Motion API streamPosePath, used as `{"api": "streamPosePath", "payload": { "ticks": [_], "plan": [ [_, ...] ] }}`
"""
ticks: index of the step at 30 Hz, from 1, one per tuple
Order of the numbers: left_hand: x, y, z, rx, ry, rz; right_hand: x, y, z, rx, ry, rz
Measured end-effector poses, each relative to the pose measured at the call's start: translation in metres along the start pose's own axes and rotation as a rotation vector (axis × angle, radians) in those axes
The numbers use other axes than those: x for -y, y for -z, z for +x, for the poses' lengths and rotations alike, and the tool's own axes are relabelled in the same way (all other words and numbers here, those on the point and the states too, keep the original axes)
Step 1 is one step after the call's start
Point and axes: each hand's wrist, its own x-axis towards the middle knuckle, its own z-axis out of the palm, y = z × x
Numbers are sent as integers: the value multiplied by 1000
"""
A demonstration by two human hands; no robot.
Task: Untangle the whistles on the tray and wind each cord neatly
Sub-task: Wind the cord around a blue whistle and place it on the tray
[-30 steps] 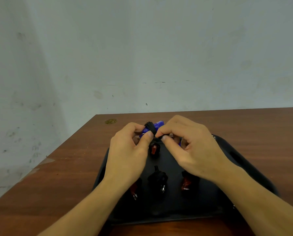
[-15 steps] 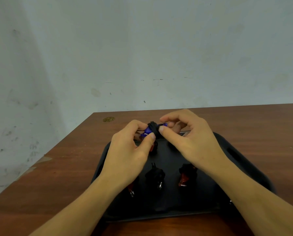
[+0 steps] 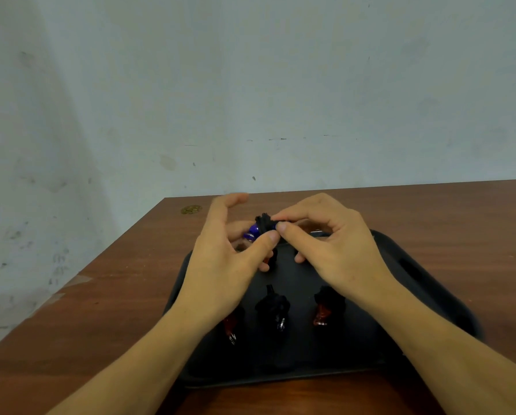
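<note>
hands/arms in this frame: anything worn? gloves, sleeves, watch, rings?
Nothing worn that shows. The left hand and right hand are both bare, with no gloves, rings or tape. Both forearms are bare from wrist to the frame's bottom edge: no sleeve cuff, watch, band or cable in view. Nails are short and unpainted. Anything above the forearms is out of frame.

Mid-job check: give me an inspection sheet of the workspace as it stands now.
Surface: brown wooden table; black tray on it.
Job's things: blue whistle held above the tray, black cord bunched on it; three wound whistles in the near row, a red one on the right; another partly hidden under the hands.
Clutter: small brass-coloured disc at the far left corner.
Grippers: left hand and right hand pinch the blue whistle's cord.
Cables: nothing seen.
Surroundings: scuffed pale wall.
</note>
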Motion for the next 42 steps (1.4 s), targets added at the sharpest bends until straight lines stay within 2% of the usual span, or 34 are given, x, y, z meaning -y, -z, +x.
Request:
{"api": "streamPosePath", "payload": {
  "ticks": [3, 10, 13, 19, 24, 30, 34, 42],
  "plan": [
    [2, 1, 1, 66, -67, 52, -2, 0, 0, -5, 10, -55],
    [-4, 0, 3, 34, 16, -201, 4, -7, -2, -42, 85, -118],
    [-4, 0, 2, 15, 20, -233, 5, -8, -2, -62, 106, -180],
    [-6, -3, 0, -41, -113, 71, 5, -10, 0, -112, 177, -377],
    [-4, -3, 0, -94, -120, 197, 9, -11, -2, -62, 96, -478],
    [-4, -4, -2, -67, -82, 174, 6, -12, -2, -69, -41, -374],
    [-4, -4, -1, -43, -106, 148, 1, -16, -1, -133, -133, -183],
    [-4, -7, -2, -22, -128, 106, 2, -20, -4, -198, -109, -138]
  ]
}}
